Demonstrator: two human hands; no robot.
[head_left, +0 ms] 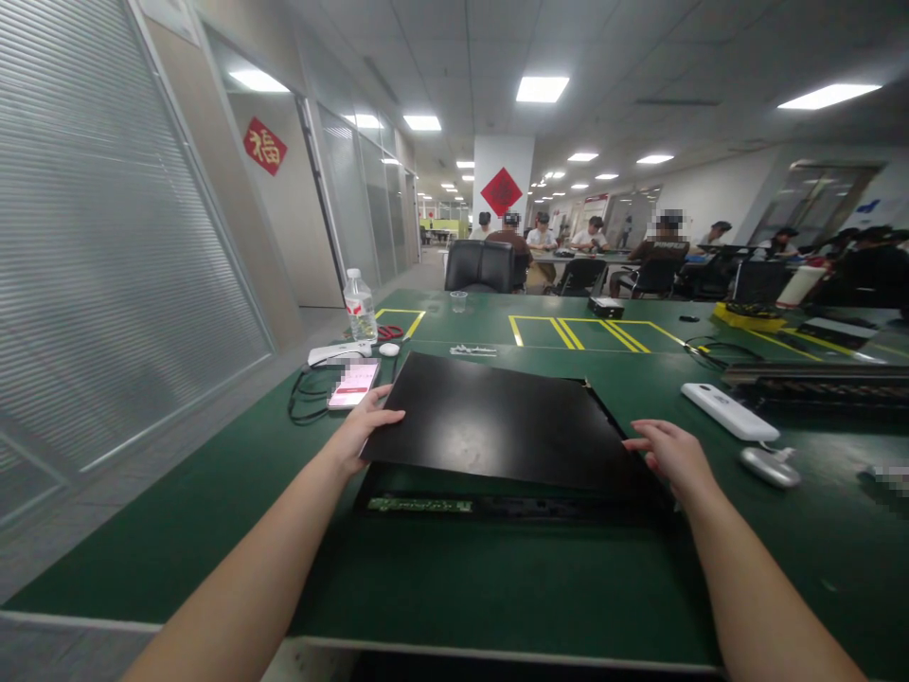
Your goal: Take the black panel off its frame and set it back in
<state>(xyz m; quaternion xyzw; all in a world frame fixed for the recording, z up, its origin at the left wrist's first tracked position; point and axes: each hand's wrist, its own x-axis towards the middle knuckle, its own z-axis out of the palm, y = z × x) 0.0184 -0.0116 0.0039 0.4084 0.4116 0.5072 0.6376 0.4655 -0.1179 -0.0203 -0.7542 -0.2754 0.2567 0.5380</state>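
A thin, glossy black panel (490, 417) lies tilted, its left side raised over a dark frame with a green circuit board strip (418, 506) along the near edge. My left hand (361, 431) is closed on the panel's left edge, thumb on top and the other fingers partly hidden beneath. At the right edge, my right hand (671, 455) has its fingers stretched leftward and slightly apart, fingertips at or touching the panel's rim. Whether they press on the panel or the frame is unclear.
Left on the green table (213, 530) are a phone (353, 384), cables, a white device (339, 353), red scissors (390, 332) and a water bottle (360, 308). A white power bank (730, 411) and a silver mouse-like object (771, 467) lie right. People sit at tables beyond.
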